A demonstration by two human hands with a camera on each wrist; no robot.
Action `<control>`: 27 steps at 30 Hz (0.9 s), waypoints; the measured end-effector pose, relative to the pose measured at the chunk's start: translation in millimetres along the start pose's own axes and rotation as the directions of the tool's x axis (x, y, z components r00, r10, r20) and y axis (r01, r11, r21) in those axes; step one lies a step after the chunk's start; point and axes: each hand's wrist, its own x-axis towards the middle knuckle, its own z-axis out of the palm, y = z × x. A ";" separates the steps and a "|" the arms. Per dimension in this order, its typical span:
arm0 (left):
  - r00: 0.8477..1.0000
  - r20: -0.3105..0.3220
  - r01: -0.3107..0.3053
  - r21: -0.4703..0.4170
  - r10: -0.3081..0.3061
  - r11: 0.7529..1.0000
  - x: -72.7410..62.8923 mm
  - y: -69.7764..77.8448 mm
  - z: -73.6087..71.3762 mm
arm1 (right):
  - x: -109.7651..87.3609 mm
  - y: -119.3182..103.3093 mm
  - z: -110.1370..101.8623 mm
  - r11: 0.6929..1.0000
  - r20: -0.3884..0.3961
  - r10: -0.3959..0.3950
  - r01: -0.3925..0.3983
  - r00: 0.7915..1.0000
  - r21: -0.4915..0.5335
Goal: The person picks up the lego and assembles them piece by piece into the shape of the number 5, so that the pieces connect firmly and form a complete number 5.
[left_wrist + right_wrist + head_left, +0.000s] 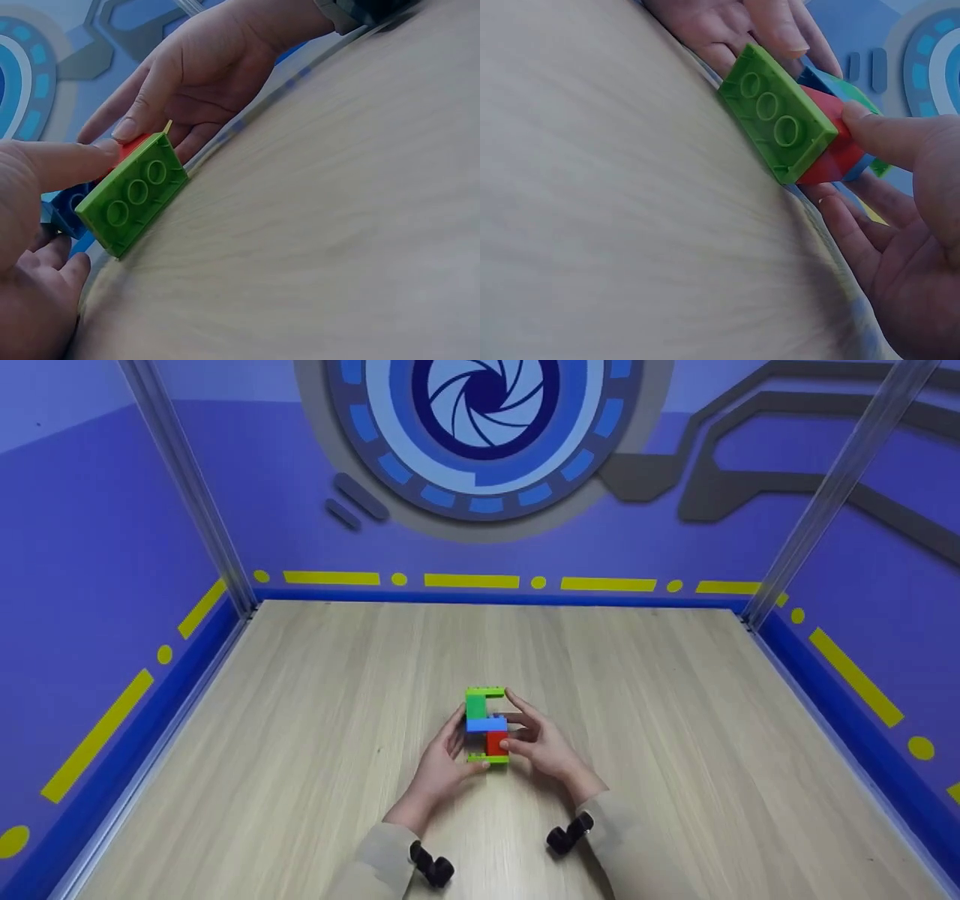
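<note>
An S-shaped stack of toy building bricks is held between both hands over the table. Its parts are a lime plate (pixel 485 691) at the far end, a green brick (pixel 476 708), a blue brick (pixel 487 724), a red brick (pixel 496 743) and a near lime plate (pixel 133 196). My left hand (pixel 436 771) grips the left side, its thumb by the near plate and its fingers reaching along the stack. From the right, my right hand (pixel 549 748) holds it with the thumb (pixel 885 135) pressed on the red brick. Its index finger extends to the far plate. The near plate's underside shows three round tubes.
The pale wood table (pixel 315 697) extends around the hands. Blue panels (pixel 262 495) with yellow dashes stand at the back and both sides, joined by metal corner posts (pixel 187 480). Black straps with camera mounts (pixel 431 866) sit on both sleeved wrists.
</note>
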 end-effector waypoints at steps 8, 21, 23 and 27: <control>1.000 -0.021 0.010 -0.004 -0.010 1.000 1.3 -1.5 1.6 | -0.2 1.0 2.9 0.997 -0.027 0.070 -0.071 0.997 -0.022; 0.995 -0.096 0.031 0.034 -0.028 0.999 0.7 1.4 3.8 | 1.5 2.2 1.1 0.998 0.092 0.055 -0.058 0.994 0.031; 0.995 -0.098 0.028 0.036 -0.025 0.999 1.0 1.2 3.8 | 1.2 2.2 1.7 0.998 0.079 0.065 -0.067 0.995 0.016; 0.995 -0.098 0.015 0.041 -0.010 0.999 2.0 -0.6 3.4 | 0.6 1.3 2.9 0.996 0.058 0.084 -0.084 0.995 -0.011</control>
